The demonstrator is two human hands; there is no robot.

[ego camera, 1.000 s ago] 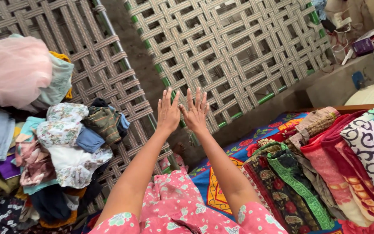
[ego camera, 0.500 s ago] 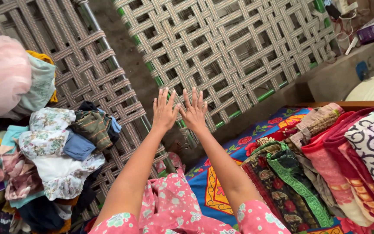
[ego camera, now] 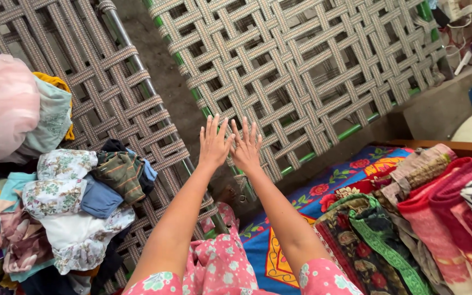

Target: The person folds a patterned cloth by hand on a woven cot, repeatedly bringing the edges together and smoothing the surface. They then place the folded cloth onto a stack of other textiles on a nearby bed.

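Both arms reach straight out, the left hand (ego camera: 214,144) and right hand (ego camera: 246,147) side by side with thumbs nearly touching, fingers (ego camera: 210,123) spread open and holding nothing. They hover over the gap between two woven cots (ego camera: 312,65). A heap of loose clothes (ego camera: 77,202) lies near left; folded patterned fabrics (ego camera: 422,218) are stacked near right on a blue floral sheet (ego camera: 323,191).

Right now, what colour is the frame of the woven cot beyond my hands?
Green, on the cot frame, seen in the head view, the only one.
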